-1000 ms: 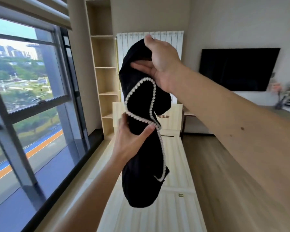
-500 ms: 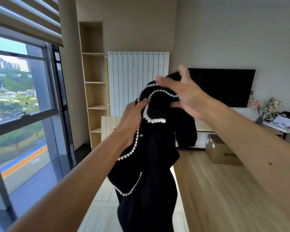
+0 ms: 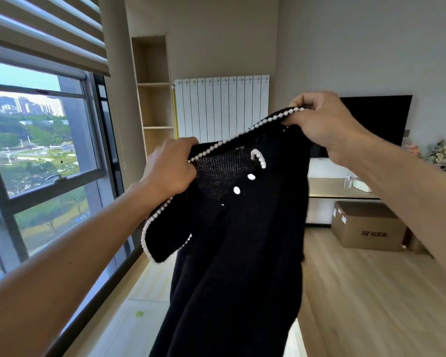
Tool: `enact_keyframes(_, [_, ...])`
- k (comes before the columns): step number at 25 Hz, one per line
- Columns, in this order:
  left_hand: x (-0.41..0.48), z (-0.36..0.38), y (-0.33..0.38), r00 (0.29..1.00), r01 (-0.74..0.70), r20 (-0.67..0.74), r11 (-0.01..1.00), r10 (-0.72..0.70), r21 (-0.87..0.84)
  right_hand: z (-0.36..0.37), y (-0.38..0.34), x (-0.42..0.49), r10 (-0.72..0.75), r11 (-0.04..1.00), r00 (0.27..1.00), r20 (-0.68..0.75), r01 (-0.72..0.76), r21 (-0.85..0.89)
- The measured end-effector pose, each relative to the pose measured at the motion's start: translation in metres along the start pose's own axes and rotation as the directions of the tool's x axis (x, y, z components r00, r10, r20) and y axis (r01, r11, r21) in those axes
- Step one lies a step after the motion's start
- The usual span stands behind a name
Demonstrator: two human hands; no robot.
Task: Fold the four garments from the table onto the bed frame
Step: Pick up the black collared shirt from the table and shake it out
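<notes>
A black knit garment with white bead trim and white buttons hangs in the air in front of me. My left hand grips its beaded top edge on the left. My right hand pinches the same beaded edge higher up on the right, so the edge runs stretched between both hands. The rest of the garment hangs down over the pale wooden bed frame, which shows below and to the left. The table and the other garments are out of view.
A large window runs along the left. Behind stand open shelves, a white radiator and a wall TV. A cardboard box sits on the wood floor at right, near a low counter with flowers.
My hands moved apart and spread the beaded top edge between them; before, they held the garment bunched together. The view tilted upward and the garment now hangs open.
</notes>
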State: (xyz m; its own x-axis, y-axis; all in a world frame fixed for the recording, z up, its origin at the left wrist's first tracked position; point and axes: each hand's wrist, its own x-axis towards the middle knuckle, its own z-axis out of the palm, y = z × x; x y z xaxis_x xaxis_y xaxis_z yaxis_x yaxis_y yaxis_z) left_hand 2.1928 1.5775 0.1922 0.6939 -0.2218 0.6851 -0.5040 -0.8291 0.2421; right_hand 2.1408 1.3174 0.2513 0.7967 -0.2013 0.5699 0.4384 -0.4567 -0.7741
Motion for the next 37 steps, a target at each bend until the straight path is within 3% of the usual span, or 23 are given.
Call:
enact_keyframes(8, [-0.008, 0.000, -0.058, 0.944, 0.328, 0.104, 0.911, -0.312, -0.251, -0.034, -0.004, 0.004, 0.126, 0.990, 0.986, -0.112, -0.131, -0.045])
enact_keyframes(10, [-0.007, -0.003, -0.059, 0.906, 0.422, 0.133, 0.827, -0.402, -0.371, -0.047, 0.007, 0.005, -0.019, 0.967, 0.995, -0.095, -0.006, -0.256])
enact_keyframes(11, [-0.006, -0.005, -0.057, 0.886, 0.455, 0.132, 0.781, -0.444, -0.428, -0.053, 0.015, 0.004, -0.126, 0.901, 0.992, -0.026, 0.103, -0.421])
enact_keyframes(13, [-0.004, -0.010, -0.053, 0.868, 0.463, 0.122, 0.695, -0.482, -0.549, -0.063, 0.034, 0.002, -0.205, 0.692, 0.968, 0.147, 0.250, -0.678])
enact_keyframes(15, [-0.003, -0.015, -0.046, 0.881, 0.436, 0.142, 0.655, -0.452, -0.617, -0.069, 0.053, 0.000, -0.142, 0.496, 0.965, 0.222, 0.264, -0.827])
enact_keyframes(16, [-0.003, -0.015, -0.044, 0.890, 0.426, 0.163, 0.648, -0.426, -0.632, -0.070, 0.061, -0.002, -0.109, 0.448, 0.975, 0.196, 0.224, -0.866])
enact_keyframes(17, [-0.003, -0.016, -0.041, 0.895, 0.419, 0.174, 0.646, -0.410, -0.638, -0.070, 0.069, -0.002, -0.095, 0.478, 0.986, 0.136, 0.166, -0.863])
enact_keyframes(18, [-0.004, -0.017, -0.040, 0.896, 0.417, 0.165, 0.651, -0.413, -0.635, -0.068, 0.071, -0.004, -0.057, 0.612, 0.998, 0.033, 0.061, -0.789])
enact_keyframes(20, [-0.007, -0.020, -0.034, 0.903, 0.382, 0.078, 0.705, -0.423, -0.598, -0.058, 0.071, -0.009, 0.166, 0.882, 0.977, -0.135, -0.208, -0.424])
enact_keyframes(22, [-0.010, -0.023, -0.029, 0.900, 0.353, 0.012, 0.714, -0.435, -0.605, -0.046, 0.071, -0.012, 0.358, 0.925, 0.925, -0.125, -0.370, -0.091])
enact_keyframes(23, [-0.012, -0.023, -0.027, 0.888, 0.369, 0.037, 0.661, -0.459, -0.654, -0.040, 0.072, -0.012, 0.410, 0.912, 0.907, -0.100, -0.409, 0.027])
enact_keyframes(25, [-0.016, -0.021, -0.025, 0.811, 0.470, 0.171, 0.450, -0.559, -0.759, -0.031, 0.070, -0.015, 0.448, 0.889, 0.893, -0.042, -0.441, 0.122])
enact_keyframes(27, [-0.022, -0.017, -0.029, 0.735, 0.553, 0.292, 0.292, -0.612, -0.781, -0.028, 0.072, -0.015, 0.428, 0.902, 0.904, -0.012, -0.426, 0.064])
enact_keyframes(30, [-0.031, -0.012, -0.042, 0.720, 0.581, 0.371, 0.218, -0.587, -0.784, -0.030, 0.072, -0.022, 0.299, 0.911, 0.954, -0.033, -0.296, -0.289])
enact_keyframes(33, [-0.045, -0.009, -0.048, 0.783, 0.568, 0.464, 0.174, -0.413, -0.804, -0.027, 0.091, -0.020, 0.115, 0.718, 0.990, -0.080, -0.139, -0.682])
enact_keyframes(35, [-0.058, -0.010, -0.049, 0.827, 0.543, 0.498, 0.142, -0.262, -0.827, -0.022, 0.100, -0.022, 0.113, 0.719, 0.989, -0.099, -0.150, -0.678])
enact_keyframes(37, [-0.070, -0.010, -0.058, 0.856, 0.514, 0.497, 0.139, -0.142, -0.847, -0.016, 0.105, -0.025, 0.296, 0.873, 0.949, -0.106, -0.314, -0.374])
